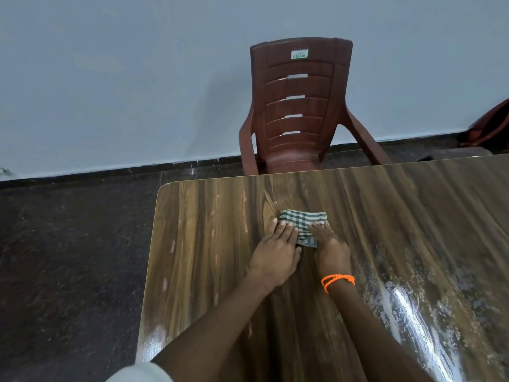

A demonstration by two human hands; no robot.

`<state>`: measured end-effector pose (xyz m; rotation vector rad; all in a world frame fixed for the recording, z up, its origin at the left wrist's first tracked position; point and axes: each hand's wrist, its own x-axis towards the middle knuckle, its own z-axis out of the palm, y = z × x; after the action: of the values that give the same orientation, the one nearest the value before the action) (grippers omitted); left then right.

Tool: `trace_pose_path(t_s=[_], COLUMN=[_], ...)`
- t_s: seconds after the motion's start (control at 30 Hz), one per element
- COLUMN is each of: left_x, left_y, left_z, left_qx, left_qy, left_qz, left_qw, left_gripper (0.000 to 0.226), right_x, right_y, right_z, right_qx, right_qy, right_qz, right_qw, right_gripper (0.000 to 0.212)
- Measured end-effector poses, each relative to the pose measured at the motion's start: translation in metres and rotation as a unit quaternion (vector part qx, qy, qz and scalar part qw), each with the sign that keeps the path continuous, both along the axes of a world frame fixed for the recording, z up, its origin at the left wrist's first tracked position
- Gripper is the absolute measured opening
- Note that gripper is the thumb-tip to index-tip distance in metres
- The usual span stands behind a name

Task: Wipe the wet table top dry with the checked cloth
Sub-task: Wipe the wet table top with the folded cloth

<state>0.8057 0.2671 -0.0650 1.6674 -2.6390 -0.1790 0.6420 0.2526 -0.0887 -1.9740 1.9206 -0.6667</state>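
Pale grey-blue wall (110, 78) and dark speckled stone floor (68, 257) lay behind a brown wood-grain laminate counter (209, 271) with rounded corners. On the counter's far half, near its middle, sat the folded green-and-white checked cloth (301, 220), flat against the surface. Both hands pressed down on it side by side. The left hand (275, 252) lay palm down with its fingers (286, 230) straight and close together, their tips on the cloth's left part, 1 fingertip resting on the bare wood just beside the cloth's edge. The right hand (330, 248) lay palm down too, fingers extended over the cloth's right part; neither hand curled round the fabric. An orange beaded thread bracelet (337, 280) circled the right wrist in 2 loops. To the right of that arm, a glossy wet patch (413, 312) shone on the counter with streaks and droplets. Beyond the counter's far edge stood a reddish-brown plastic armchair (300, 106) with a slatted back and a small green-and-white label.
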Motion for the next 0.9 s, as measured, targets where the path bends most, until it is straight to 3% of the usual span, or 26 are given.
trace_pose_path(t_s=[0.17,0.43,0.63,0.73,0.9], left_x=[0.025,0.034,-0.004,-0.005,0.028], left_y=[-0.034,0.000,-0.025,-0.052,-0.071], left_z=[0.002,0.002,0.002,0.004,0.007], left_qx=[-0.007,-0.003,-0.004,-0.010,-0.010], left_qy=[-0.036,-0.044,-0.042,-0.049,-0.053], left_qz=[0.021,-0.003,-0.024,-0.016,0.010], left_qw=[0.999,0.999,0.999,0.999,0.998], left_gripper=[0.075,0.067,0.066,0.061,0.059], right_x=[0.030,0.023,-0.009,-0.002,0.033], right_y=[-0.038,-0.004,-0.022,-0.047,-0.078], right_z=[0.011,0.002,0.002,0.008,0.016], right_qx=[-0.012,-0.009,-0.002,-0.011,-0.022], right_qy=[-0.018,-0.015,0.012,0.021,-0.006], right_qz=[0.031,0.105,0.035,0.002,0.027], right_qw=[0.999,0.994,0.999,1.000,0.999], right_gripper=[0.039,0.044,0.052,0.046,0.038])
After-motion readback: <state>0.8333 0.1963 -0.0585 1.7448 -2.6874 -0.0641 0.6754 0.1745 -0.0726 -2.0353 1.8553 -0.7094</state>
